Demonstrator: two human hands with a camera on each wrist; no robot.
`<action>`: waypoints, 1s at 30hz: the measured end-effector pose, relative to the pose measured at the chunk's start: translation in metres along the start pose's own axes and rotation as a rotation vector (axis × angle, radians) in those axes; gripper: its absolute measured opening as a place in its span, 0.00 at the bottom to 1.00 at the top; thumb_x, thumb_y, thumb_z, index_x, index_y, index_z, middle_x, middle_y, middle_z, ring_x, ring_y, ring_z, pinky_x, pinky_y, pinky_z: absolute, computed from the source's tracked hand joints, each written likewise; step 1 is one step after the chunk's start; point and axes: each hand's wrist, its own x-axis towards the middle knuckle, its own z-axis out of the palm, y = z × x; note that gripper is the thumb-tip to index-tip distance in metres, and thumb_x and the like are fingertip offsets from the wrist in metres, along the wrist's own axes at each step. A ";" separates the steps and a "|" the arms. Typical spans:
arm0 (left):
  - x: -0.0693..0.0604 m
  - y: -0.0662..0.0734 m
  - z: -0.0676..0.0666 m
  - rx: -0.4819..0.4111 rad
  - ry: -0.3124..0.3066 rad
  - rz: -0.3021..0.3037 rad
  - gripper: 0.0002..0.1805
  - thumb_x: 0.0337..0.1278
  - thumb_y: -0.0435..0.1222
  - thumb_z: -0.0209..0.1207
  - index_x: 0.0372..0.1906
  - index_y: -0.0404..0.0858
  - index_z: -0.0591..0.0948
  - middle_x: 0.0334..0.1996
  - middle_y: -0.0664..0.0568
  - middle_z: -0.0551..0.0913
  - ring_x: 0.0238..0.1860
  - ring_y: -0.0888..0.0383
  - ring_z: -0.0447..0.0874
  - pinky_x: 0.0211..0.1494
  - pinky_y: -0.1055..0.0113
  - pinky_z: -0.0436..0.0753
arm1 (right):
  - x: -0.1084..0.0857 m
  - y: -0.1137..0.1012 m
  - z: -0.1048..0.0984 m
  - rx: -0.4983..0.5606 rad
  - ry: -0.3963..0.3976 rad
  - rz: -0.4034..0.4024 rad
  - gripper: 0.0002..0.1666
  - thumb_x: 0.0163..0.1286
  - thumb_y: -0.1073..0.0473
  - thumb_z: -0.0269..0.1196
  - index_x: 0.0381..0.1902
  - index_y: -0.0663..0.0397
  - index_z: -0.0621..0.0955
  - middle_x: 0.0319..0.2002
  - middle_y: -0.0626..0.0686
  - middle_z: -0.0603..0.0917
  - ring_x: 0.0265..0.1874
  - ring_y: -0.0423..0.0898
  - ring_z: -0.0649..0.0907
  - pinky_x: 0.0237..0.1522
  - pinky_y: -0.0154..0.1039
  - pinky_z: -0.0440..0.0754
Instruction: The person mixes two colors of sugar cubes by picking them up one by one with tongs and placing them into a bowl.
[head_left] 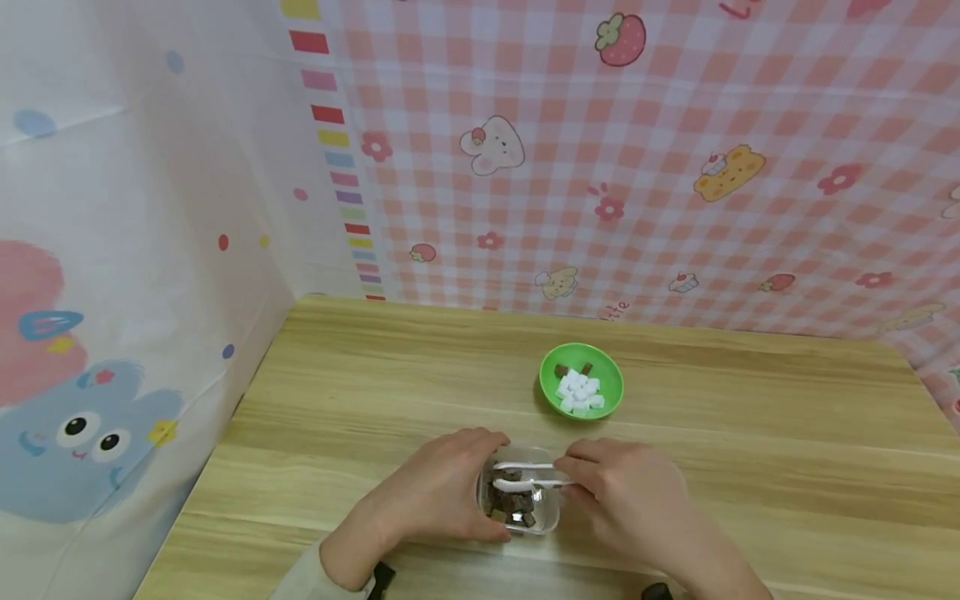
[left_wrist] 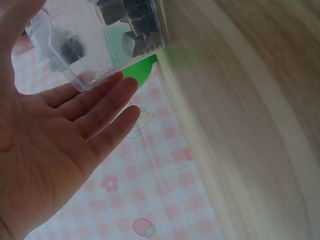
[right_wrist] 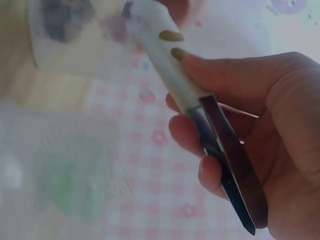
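Note:
A clear plastic container (head_left: 551, 518) stands on the table with several dark brown cubes (head_left: 513, 502) inside. My left hand (head_left: 442, 487) holds it from the left, thumb at the near side and fingers at the far side. Between thumb and fingers, my right hand (head_left: 630, 492) pinches a pair of tongs (right_wrist: 180, 85) with white, slotted tips and metal arms. Those white tips reach into the container above the cubes. In the left wrist view a dark piece (left_wrist: 72, 49) shows blurred through the clear wall; whether the tongs grip it I cannot tell.
Beyond the container sits a green bowl (head_left: 611, 383) with several white cubes (head_left: 579, 392) and two brown pieces (head_left: 561, 370). The wooden table (head_left: 360, 375) meets a pink checked cloth (head_left: 540, 208) at the back and a white printed cloth (head_left: 172, 208) on the left.

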 end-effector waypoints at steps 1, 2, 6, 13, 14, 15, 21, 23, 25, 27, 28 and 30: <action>0.000 0.000 0.000 -0.003 0.001 -0.002 0.52 0.31 0.57 0.83 0.66 0.40 0.77 0.54 0.57 0.84 0.54 0.59 0.82 0.62 0.58 0.81 | -0.001 0.003 -0.003 0.022 0.027 -0.003 0.16 0.51 0.62 0.80 0.39 0.51 0.91 0.37 0.43 0.88 0.33 0.39 0.86 0.30 0.38 0.85; 0.000 0.000 0.000 -0.005 0.001 -0.005 0.52 0.31 0.57 0.83 0.66 0.40 0.77 0.53 0.57 0.84 0.54 0.59 0.82 0.62 0.58 0.81 | -0.002 0.007 -0.006 0.048 0.054 -0.009 0.16 0.51 0.63 0.80 0.40 0.52 0.91 0.38 0.44 0.88 0.34 0.40 0.87 0.32 0.39 0.86; -0.001 0.001 0.000 -0.003 -0.007 -0.020 0.53 0.31 0.58 0.82 0.68 0.41 0.76 0.55 0.56 0.84 0.56 0.58 0.81 0.65 0.57 0.80 | -0.007 0.023 -0.017 0.106 0.187 0.011 0.10 0.69 0.53 0.72 0.41 0.53 0.91 0.40 0.46 0.90 0.31 0.39 0.87 0.29 0.37 0.85; -0.001 0.001 0.000 0.005 -0.016 -0.032 0.54 0.32 0.59 0.82 0.69 0.39 0.76 0.58 0.53 0.83 0.60 0.55 0.81 0.67 0.56 0.78 | -0.012 0.052 -0.022 0.052 0.370 0.169 0.19 0.75 0.48 0.68 0.42 0.61 0.90 0.40 0.53 0.90 0.20 0.39 0.84 0.18 0.28 0.78; -0.001 0.001 0.000 0.004 -0.018 -0.033 0.54 0.32 0.58 0.82 0.69 0.39 0.76 0.59 0.53 0.83 0.60 0.55 0.81 0.68 0.56 0.78 | -0.013 0.055 -0.022 0.024 0.377 0.193 0.15 0.69 0.53 0.73 0.42 0.62 0.90 0.40 0.53 0.90 0.19 0.39 0.84 0.18 0.30 0.78; -0.001 0.001 0.000 0.005 -0.020 -0.035 0.54 0.32 0.58 0.82 0.69 0.39 0.76 0.59 0.53 0.83 0.60 0.55 0.81 0.68 0.56 0.78 | -0.014 0.059 -0.021 -0.003 0.380 0.219 0.14 0.63 0.58 0.76 0.42 0.62 0.90 0.39 0.54 0.90 0.18 0.40 0.84 0.18 0.31 0.78; -0.001 0.002 0.000 0.012 -0.025 -0.037 0.55 0.32 0.59 0.82 0.70 0.39 0.75 0.61 0.52 0.82 0.63 0.53 0.80 0.71 0.54 0.76 | -0.020 0.072 -0.015 -0.095 0.332 0.368 0.20 0.49 0.67 0.81 0.43 0.61 0.91 0.40 0.57 0.90 0.20 0.48 0.85 0.17 0.46 0.77; -0.001 0.002 0.000 0.011 -0.024 -0.037 0.55 0.33 0.59 0.82 0.70 0.39 0.75 0.62 0.51 0.82 0.63 0.53 0.80 0.71 0.54 0.76 | -0.020 0.074 -0.013 -0.099 0.306 0.398 0.19 0.50 0.66 0.81 0.43 0.61 0.91 0.40 0.58 0.90 0.20 0.49 0.85 0.17 0.47 0.77; -0.001 0.002 0.000 0.008 -0.023 -0.037 0.55 0.33 0.59 0.82 0.70 0.39 0.75 0.61 0.52 0.82 0.63 0.53 0.80 0.70 0.55 0.76 | -0.021 0.076 -0.011 -0.102 0.276 0.422 0.19 0.52 0.66 0.81 0.43 0.61 0.91 0.40 0.58 0.90 0.20 0.49 0.85 0.17 0.47 0.77; -0.001 0.002 0.000 0.006 -0.022 -0.034 0.55 0.33 0.59 0.82 0.70 0.39 0.75 0.61 0.52 0.83 0.62 0.54 0.80 0.69 0.55 0.77 | -0.022 0.077 -0.010 -0.097 0.252 0.446 0.19 0.53 0.65 0.80 0.44 0.60 0.91 0.39 0.58 0.90 0.21 0.49 0.85 0.17 0.47 0.76; -0.001 0.002 0.000 0.004 -0.021 -0.034 0.55 0.33 0.59 0.82 0.70 0.39 0.75 0.61 0.52 0.83 0.62 0.54 0.80 0.69 0.55 0.77 | -0.022 0.078 -0.009 -0.095 0.241 0.457 0.19 0.53 0.65 0.80 0.44 0.60 0.91 0.39 0.58 0.90 0.21 0.50 0.85 0.17 0.48 0.77; -0.002 0.002 0.000 0.001 -0.022 -0.032 0.55 0.33 0.59 0.82 0.70 0.39 0.75 0.61 0.52 0.83 0.61 0.55 0.80 0.68 0.55 0.78 | -0.023 0.079 -0.008 -0.093 0.222 0.474 0.19 0.53 0.64 0.80 0.45 0.60 0.91 0.39 0.58 0.90 0.21 0.50 0.85 0.17 0.49 0.77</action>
